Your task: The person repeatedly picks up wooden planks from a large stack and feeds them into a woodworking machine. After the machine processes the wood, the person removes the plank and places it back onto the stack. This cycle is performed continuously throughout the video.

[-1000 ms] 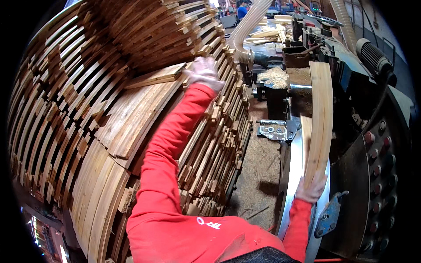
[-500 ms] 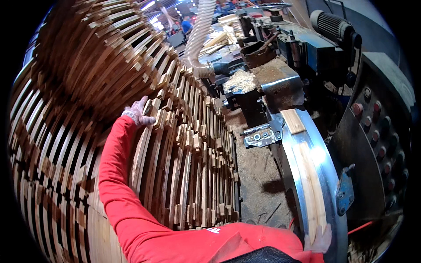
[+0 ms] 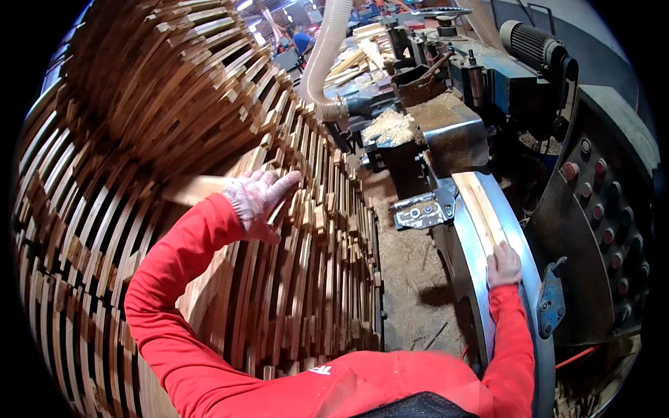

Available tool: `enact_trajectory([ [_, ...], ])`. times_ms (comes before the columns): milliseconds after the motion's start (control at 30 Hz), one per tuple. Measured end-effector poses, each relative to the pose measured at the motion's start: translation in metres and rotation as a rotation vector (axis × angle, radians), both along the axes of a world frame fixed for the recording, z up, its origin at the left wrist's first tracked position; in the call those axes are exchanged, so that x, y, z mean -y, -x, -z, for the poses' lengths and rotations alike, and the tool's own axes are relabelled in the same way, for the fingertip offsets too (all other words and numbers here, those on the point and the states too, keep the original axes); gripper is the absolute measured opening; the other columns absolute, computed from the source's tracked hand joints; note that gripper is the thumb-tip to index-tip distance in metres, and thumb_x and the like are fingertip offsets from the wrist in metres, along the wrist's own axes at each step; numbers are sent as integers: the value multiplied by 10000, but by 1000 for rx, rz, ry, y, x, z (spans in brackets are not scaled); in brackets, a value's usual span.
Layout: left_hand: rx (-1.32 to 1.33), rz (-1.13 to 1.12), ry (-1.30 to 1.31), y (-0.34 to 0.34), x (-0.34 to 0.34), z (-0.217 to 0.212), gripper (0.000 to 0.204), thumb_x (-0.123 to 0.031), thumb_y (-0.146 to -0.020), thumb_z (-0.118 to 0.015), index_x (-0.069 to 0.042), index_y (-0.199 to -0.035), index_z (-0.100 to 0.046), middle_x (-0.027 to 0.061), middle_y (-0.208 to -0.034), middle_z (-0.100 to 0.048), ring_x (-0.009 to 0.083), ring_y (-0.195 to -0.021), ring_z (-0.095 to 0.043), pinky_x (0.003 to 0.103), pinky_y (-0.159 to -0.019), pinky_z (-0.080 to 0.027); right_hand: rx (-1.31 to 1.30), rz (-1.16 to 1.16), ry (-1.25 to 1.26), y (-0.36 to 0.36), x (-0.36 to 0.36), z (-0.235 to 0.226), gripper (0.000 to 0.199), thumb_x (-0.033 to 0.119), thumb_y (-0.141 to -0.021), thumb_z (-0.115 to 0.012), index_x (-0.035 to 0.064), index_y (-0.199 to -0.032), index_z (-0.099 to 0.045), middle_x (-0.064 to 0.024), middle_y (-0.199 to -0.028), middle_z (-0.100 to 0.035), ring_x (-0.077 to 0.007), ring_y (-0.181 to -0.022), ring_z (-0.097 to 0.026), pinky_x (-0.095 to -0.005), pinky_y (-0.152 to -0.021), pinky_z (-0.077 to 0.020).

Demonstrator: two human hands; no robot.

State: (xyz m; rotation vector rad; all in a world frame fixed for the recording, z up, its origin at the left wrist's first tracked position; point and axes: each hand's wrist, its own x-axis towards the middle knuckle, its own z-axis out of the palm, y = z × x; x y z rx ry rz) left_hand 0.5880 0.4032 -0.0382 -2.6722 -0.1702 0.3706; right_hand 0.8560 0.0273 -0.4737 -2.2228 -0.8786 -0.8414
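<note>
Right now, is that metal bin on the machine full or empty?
Full: sawdust is heaped above the rim of the bin, beside the hose.

hands [image 3: 261, 198]: 2 | dust hose [image 3: 322, 59]: 1 | wooden slats [image 3: 306, 279]: too many to count
</note>
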Motion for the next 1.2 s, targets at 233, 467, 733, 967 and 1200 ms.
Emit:
enact_trajectory([
  [233,598,205,31,14,56,-89,865,-176,-628,-760,-24,-1370,-341,167,-1099,-578,272,-950,-595,386,-795,-495,-155,-17,113,-30,-65,4,375,242,-747,-688,73,-1078,-646,-155,-1185,-600,-334,-1094,-556,-428,-976,-428],
  [467,1077,267,413,38,106,-199,614,-214,-723,-690,-50,-1264,-452,131,-1075,-607,250,-933,-606,383,-793,-506,-440,-191,-126,14,-87,-121,1056,650,-647,-699,109,-1454,-286,-166,-1444,-372,-343,-1310,-384,-436,-1085,-340],
  [733,1016,503,1761,-198,134,-63,362,-258,-831,-611,-78,-1144,-579,89,-1046,-640,224,-912,-619,380,-792,-520,-110,-297,-414,62,-20,-191,1095,274,-537,-834,33,-1427,-244,-284,-1363,-354,-459,-1150,-452,-512,-962,-401],
  [967,506,-481,1930,-235,198,268,472,-437,-849,-618,-87,-1166,-608,96,-1045,-657,222,-898,-640,402,-777,-526,-333,142,276,219,206,-90,856,358,-649,-764,54,-1348,-374,-263,-1270,-452,-442,-1046,-524,-505,-858,-462],
  [1200,651,-510,1932,-230,223,310,412,-366,-883,-650,-29,-1118,-617,49,-948,-657,141,-743,-615,271,-615,-525,-329,270,315,218,216,-61,713,395,-676,-735,97,-1266,-467,-240,-1252,-478,-435,-1016,-538,-505,-836,-472],
])
